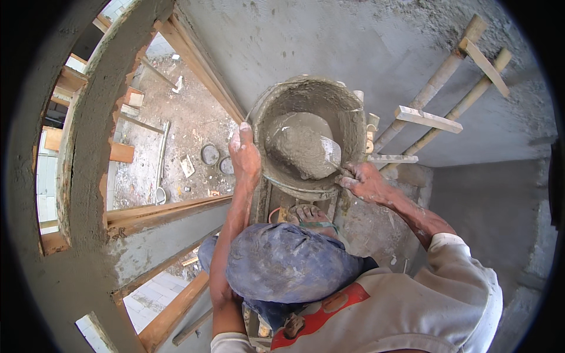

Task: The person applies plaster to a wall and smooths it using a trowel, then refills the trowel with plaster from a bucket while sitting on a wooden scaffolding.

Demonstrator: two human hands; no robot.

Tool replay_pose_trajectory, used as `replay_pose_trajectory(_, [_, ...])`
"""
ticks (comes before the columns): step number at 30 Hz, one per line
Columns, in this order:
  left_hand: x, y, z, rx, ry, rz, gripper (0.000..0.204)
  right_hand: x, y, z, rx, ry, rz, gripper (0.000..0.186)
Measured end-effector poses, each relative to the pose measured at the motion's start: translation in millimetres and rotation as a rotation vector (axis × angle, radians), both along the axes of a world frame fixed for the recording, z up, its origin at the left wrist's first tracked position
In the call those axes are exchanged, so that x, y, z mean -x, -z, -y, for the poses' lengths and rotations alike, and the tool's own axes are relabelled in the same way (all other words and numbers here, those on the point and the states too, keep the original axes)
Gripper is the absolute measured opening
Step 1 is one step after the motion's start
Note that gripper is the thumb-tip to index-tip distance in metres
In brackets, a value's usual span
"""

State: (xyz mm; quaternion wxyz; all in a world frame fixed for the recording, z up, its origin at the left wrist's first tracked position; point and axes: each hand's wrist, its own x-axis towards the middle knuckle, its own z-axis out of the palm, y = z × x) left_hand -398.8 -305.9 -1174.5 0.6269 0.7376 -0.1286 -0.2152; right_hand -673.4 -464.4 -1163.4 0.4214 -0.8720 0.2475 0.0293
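Observation:
A mortar-caked bucket (356, 130) stands in front of me at the middle of the view, with wet grey mortar (300, 147) inside. My right hand (368, 183) grips a trowel (331, 152) at the bucket's near right rim. The trowel's metal blade lies against the mortar, and the fingers cover its handle. At the left side of the bucket, my left hand (244, 154) is closed, thumb up, on what looks like the bucket's thin wire handle (254, 108). Part of that grip is hidden.
A bamboo ladder (428, 88) with wooden rungs leans at the right by a grey plastered wall (294, 41). To the left, a wooden frame (203, 65) borders an opening; far below lie debris and round containers (209, 154). My bare foot (312, 214) stands close below the bucket.

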Motion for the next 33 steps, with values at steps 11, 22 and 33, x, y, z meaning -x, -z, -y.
replay_pose_trajectory(11, [-12.6,76.7,-43.2,-0.073,-0.275,-0.272,0.065,-27.1,-37.4,-16.3,-0.315,0.186,-0.176,0.036])
replay_pose_trajectory(22, [-29.0,-5.5,-52.1,0.105,-0.386,-0.641,0.070,-106.5,-113.7,-18.5,-1.130,0.273,0.375,0.026])
replay_pose_trajectory(33, [-28.5,-28.5,-203.3,-0.042,-0.779,0.099,0.038,-294.0,-269.6,45.6,-0.837,0.393,1.325,0.039])
